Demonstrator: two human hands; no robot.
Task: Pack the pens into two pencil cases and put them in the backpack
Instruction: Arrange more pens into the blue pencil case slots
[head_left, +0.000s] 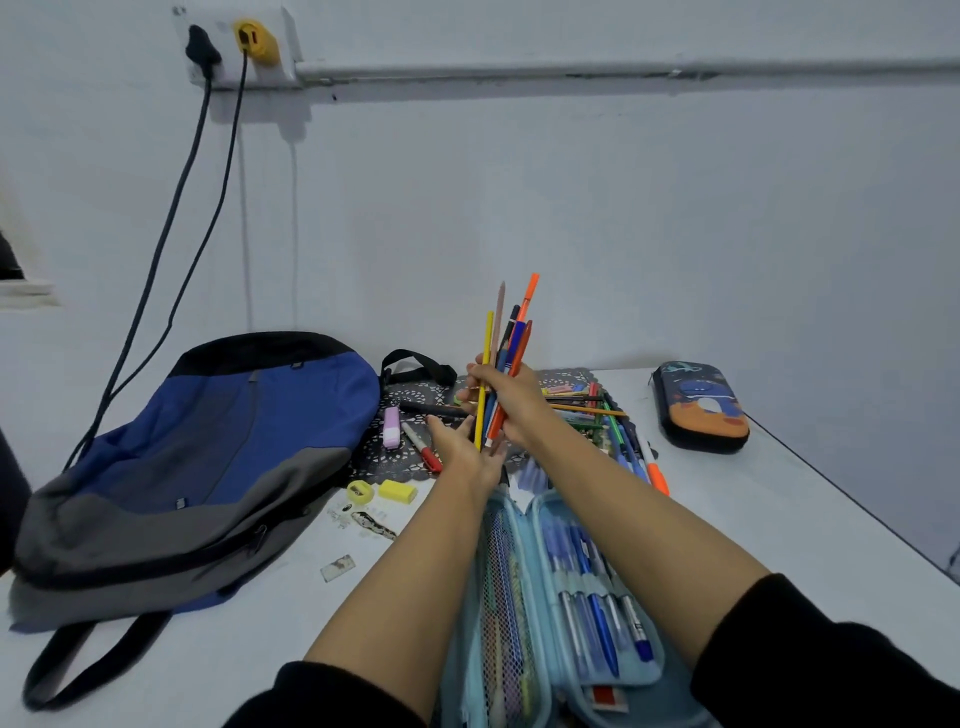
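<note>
My right hand (511, 402) grips a bundle of pens and pencils (511, 332) upright above the table; yellow, orange, blue and red ones stick up. My left hand (462, 449) lies open just below, its palm against the bundle's lower ends. An open light-blue pencil case (550, 597) lies under my forearms, with several blue pens in its elastic loops and a mesh pocket on its left half. A second, dark pencil case (698, 405) with an orange and blue picture sits shut at the right. The blue and grey backpack (208, 457) lies flat on the left.
Loose pens and pencils (597, 415) lie on a dark lace mat (410, 395) behind my hands. A pink eraser (391, 427), a red marker (422, 447), a yellow sharpener (360, 491) and a yellow eraser (397, 490) sit beside the backpack. Two cables (171, 249) hang from the wall sockets.
</note>
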